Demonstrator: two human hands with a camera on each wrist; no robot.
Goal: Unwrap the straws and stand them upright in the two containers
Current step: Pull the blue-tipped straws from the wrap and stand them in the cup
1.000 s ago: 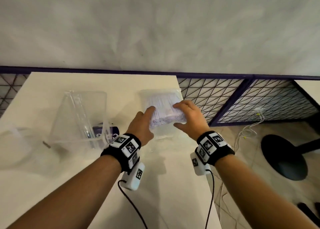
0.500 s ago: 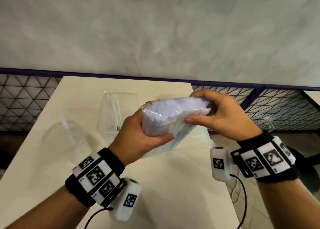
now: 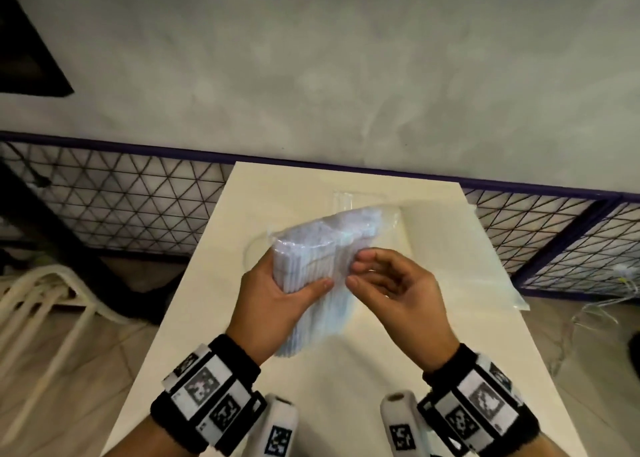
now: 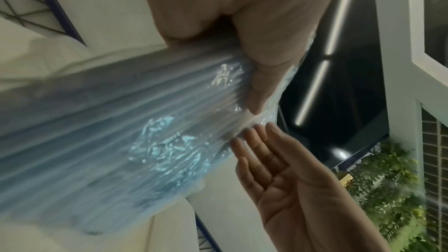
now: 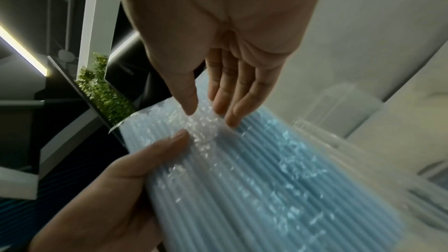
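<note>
The pack of straws (image 3: 313, 266) is held above the table (image 3: 433, 335), clear of its surface. The left hand (image 3: 273, 304) grips the pack, thumb laid across its face and fingers behind. The long axis of the straws runs from the wrist end, low and near the person, up and away toward the wall.

The right hand (image 3: 394, 290) is just beside the pack on its right. Its fingers (image 5: 225, 102) are relaxed and nearly straight, tips touching the crinkled film (image 5: 203, 127); it grips nothing firmly as far as can be seen. This hand is nearer the wrap's loose upper part, so the tear likely falls to it.

The containers (image 5: 339, 114) appear only as blurred clear shapes beyond the pack.
</note>
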